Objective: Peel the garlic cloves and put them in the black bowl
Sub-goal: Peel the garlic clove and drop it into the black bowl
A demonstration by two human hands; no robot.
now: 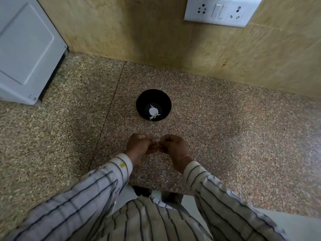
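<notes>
peeling a garlic clove [157,140] over the bench [225,136]
we hold our hands together, left hand [139,146] and right hand [173,146] both pinching the small clove, mostly hidden, just short of the black bowl [142,101] where pale peeled pieces [153,111] lie. it looks light, firm and slippery once bare, so we'd grip its ends and pick at the papery skin.

black bowl [153,96]: 1 | left hand [139,145], right hand [173,146]: 2 | switch plate [220,10]: 1 | appliance [26,49]: 1
</notes>
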